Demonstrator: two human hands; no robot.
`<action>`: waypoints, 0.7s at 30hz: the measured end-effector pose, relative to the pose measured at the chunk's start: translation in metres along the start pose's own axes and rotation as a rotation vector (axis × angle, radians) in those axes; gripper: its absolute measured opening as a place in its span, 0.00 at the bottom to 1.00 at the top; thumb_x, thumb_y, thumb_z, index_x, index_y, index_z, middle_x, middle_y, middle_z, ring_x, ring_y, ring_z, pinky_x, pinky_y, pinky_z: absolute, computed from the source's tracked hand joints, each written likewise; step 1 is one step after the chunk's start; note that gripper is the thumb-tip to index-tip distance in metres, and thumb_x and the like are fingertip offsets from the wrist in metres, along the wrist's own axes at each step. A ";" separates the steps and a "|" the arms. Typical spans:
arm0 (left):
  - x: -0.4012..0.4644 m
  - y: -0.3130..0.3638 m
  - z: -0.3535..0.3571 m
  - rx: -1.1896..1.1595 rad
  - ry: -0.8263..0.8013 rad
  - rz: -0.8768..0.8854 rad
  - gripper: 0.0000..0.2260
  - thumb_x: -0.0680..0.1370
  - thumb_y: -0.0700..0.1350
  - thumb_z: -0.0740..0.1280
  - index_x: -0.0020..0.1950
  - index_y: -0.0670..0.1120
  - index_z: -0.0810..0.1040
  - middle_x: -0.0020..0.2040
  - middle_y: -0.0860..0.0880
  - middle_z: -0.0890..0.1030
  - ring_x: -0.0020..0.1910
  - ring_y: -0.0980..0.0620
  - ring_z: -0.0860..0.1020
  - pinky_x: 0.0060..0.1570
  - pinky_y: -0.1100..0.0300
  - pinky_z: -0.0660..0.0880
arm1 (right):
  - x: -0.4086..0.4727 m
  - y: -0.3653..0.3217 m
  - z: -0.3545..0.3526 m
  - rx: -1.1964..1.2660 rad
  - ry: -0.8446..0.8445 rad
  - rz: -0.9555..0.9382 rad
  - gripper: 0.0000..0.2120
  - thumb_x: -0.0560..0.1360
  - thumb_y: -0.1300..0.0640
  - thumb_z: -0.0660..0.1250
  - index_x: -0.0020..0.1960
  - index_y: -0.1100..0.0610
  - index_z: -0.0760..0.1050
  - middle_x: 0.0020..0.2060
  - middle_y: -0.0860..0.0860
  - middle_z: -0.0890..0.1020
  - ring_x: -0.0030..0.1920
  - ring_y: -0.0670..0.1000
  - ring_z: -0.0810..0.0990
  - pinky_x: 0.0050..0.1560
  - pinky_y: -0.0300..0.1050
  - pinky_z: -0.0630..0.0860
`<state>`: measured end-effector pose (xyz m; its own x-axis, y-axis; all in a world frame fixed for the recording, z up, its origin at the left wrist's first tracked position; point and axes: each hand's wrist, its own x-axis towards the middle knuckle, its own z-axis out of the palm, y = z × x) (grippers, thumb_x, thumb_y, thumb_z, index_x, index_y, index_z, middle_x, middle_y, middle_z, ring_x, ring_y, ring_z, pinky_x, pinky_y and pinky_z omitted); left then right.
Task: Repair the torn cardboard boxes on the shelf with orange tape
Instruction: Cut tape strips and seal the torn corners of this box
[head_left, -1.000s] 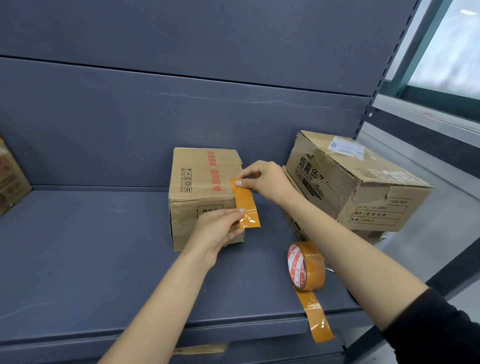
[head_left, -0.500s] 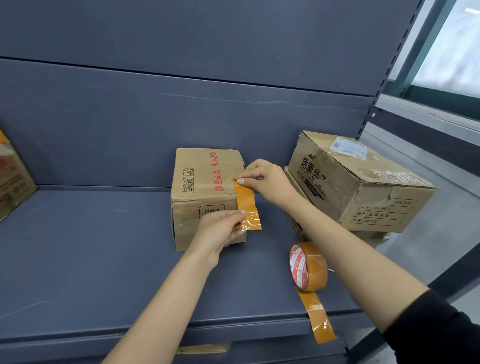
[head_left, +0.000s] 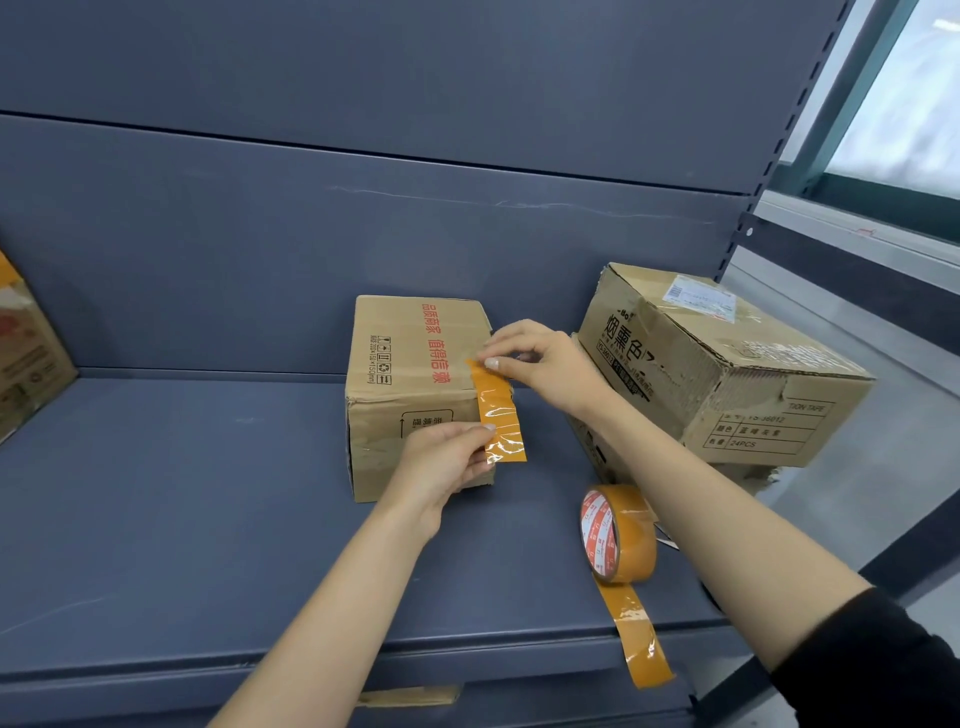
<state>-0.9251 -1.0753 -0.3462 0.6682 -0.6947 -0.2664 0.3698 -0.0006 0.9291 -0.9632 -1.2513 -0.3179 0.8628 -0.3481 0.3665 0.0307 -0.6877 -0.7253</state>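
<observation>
A person is standing at a dark blue-grey metal shelf (head_left: 171, 519) and working on a small brown cardboard box with red printed characters (head_left: 410, 364) that is sitting on it against the back panel. The left hand (head_left: 447, 462) is reaching up to the box's front face, its fingers (head_left: 480, 434) curled and pinching the lower end of a short strip of glossy orange tape (head_left: 498, 415). The right hand (head_left: 540, 364) is coming in from the other side, its fingers (head_left: 491, 362) clenched on the strip's upper end and pressing it down onto the box's top near the right edge. Between the two sets of fingers the strip is running down over the box's right front corner, its lower end wrinkled and standing slightly away from the cardboard. Just right of the right hand's fingers, a larger battered brown cardboard box with black lettering and a white label (head_left: 727, 364) is sitting tilted on another carton, its front edge ragged and torn. Below and to the right of the left hand's fingers, an upright roll of orange tape with a red-and-white core (head_left: 618, 535) is standing on the shelf near its front lip, its loose tail trailing over the edge. Far left of the fingers, part of another brown carton (head_left: 26, 358) is leaning at the frame's edge.
</observation>
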 end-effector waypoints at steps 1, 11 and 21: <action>0.000 0.000 0.000 0.000 0.000 0.004 0.03 0.77 0.40 0.68 0.45 0.44 0.81 0.42 0.48 0.84 0.41 0.55 0.81 0.45 0.65 0.79 | -0.002 0.003 0.001 0.004 -0.033 0.021 0.08 0.76 0.59 0.70 0.52 0.49 0.83 0.55 0.47 0.78 0.59 0.44 0.76 0.61 0.42 0.75; -0.002 -0.001 0.003 0.039 0.031 0.037 0.04 0.77 0.41 0.69 0.44 0.45 0.82 0.46 0.46 0.84 0.48 0.51 0.81 0.50 0.61 0.79 | 0.004 -0.009 -0.003 -0.017 -0.035 0.139 0.09 0.71 0.58 0.76 0.51 0.54 0.84 0.51 0.43 0.79 0.50 0.39 0.77 0.49 0.25 0.72; 0.001 -0.005 0.002 0.030 0.038 0.031 0.04 0.78 0.40 0.68 0.44 0.45 0.82 0.44 0.47 0.84 0.46 0.53 0.81 0.47 0.63 0.78 | 0.001 -0.009 -0.004 -0.064 -0.089 0.086 0.06 0.72 0.57 0.75 0.49 0.54 0.85 0.54 0.46 0.81 0.56 0.44 0.78 0.57 0.36 0.75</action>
<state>-0.9275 -1.0771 -0.3512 0.7036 -0.6665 -0.2463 0.3295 -0.0011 0.9442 -0.9646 -1.2482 -0.3088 0.9021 -0.3522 0.2494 -0.0755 -0.6979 -0.7122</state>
